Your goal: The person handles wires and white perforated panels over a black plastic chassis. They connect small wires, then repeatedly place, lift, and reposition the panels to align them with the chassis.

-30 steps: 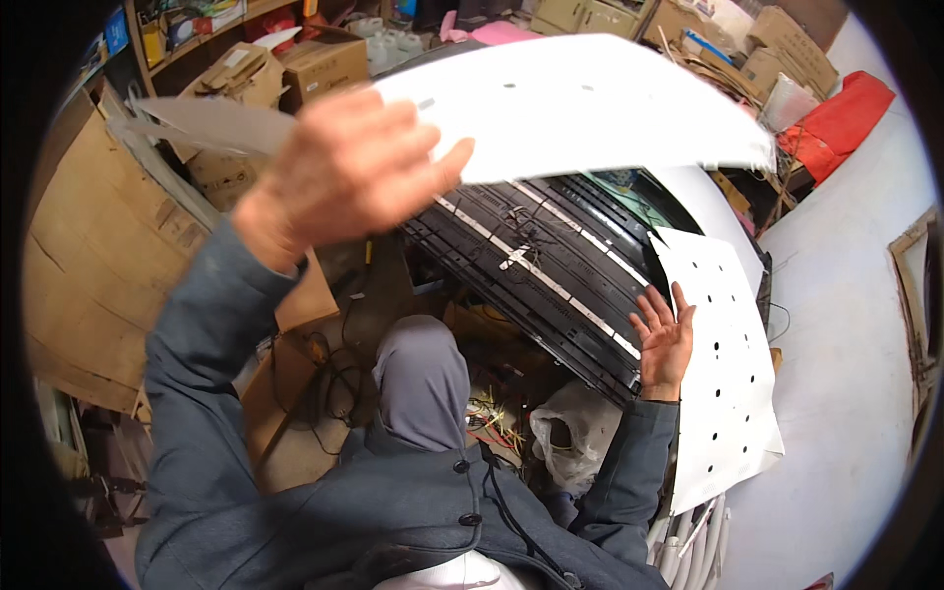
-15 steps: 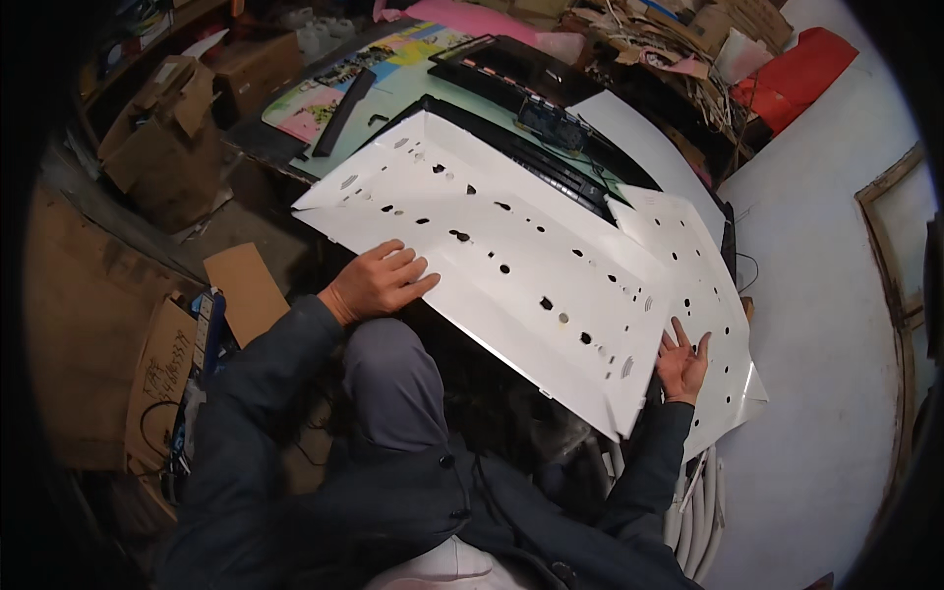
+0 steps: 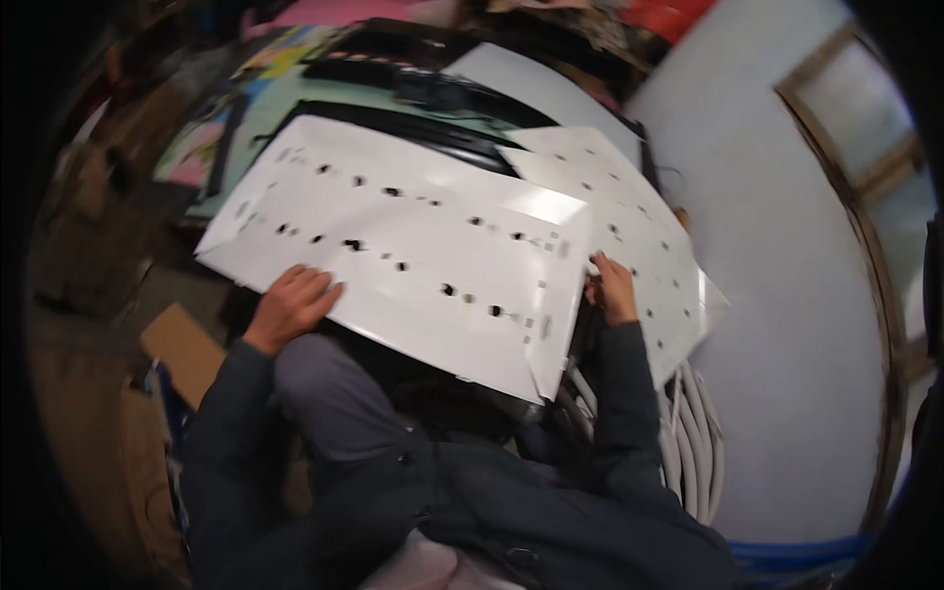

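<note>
A large white reflector sheet [image 3: 423, 231] with rows of dark holes and sloped borders lies slanted in front of me, its near edge over my lap. My left hand [image 3: 295, 307] grips that edge toward the left, fingers bent over the top and the thumb out of sight. At the right border, my right hand [image 3: 612, 292] has its fingers curled in against the sheet's side; motion blur softens the fingertips. Behind and to the right, a second white perforated sheet [image 3: 637, 258] leans near the wall, touched by neither hand.
Beyond the sheet, a black panel frame [image 3: 413, 128] rests on a pale green table [image 3: 280, 103]. Below my right forearm stand several pale tubes [image 3: 696, 442]. A white wall [image 3: 767, 295] bounds the right side. Cardboard [image 3: 185, 354] lies at the left.
My view has swung to the right. The front sheet sits more level across it. My right hand has gone from spread, palm-up fingers to fingers curled at the sheet's right side.
</note>
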Demonstrator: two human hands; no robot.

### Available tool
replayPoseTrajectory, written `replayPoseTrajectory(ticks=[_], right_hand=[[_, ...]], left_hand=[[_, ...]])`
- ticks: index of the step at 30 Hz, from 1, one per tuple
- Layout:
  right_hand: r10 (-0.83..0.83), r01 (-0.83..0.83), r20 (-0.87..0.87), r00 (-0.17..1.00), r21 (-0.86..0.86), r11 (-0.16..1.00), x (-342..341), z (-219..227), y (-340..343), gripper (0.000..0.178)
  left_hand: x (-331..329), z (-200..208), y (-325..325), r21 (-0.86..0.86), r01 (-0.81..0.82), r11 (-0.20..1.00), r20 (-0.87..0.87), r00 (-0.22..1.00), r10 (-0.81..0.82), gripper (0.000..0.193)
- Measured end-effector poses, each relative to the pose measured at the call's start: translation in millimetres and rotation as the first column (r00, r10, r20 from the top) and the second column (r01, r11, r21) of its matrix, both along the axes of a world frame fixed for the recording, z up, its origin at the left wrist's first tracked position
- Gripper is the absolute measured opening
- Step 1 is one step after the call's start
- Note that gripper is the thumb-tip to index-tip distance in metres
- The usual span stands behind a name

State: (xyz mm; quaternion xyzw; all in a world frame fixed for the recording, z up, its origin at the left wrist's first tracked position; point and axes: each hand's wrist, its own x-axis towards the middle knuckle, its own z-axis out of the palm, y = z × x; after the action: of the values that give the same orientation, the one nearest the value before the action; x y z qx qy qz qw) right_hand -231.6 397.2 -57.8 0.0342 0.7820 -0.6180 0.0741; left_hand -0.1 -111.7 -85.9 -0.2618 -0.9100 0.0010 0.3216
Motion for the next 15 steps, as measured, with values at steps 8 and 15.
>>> replayPoseTrajectory(ticks=[8, 15], right_hand=[[0.29, 0.34, -0.487, 0.824, 0.834, 0.434, -3, -20, 40, 0.068], [0.308, 0.29, -0.329, 0.893, 0.943, 0.165, -12, -29, 31, 0.044]], left_hand=[[-3, 23, 12, 0.113, -0.049, 0.992, -0.013, 0.999, 0.051, 0.032], [-8, 18, 11, 0.126, -0.036, 0.991, -0.034, 0.999, 0.041, 0.031]])
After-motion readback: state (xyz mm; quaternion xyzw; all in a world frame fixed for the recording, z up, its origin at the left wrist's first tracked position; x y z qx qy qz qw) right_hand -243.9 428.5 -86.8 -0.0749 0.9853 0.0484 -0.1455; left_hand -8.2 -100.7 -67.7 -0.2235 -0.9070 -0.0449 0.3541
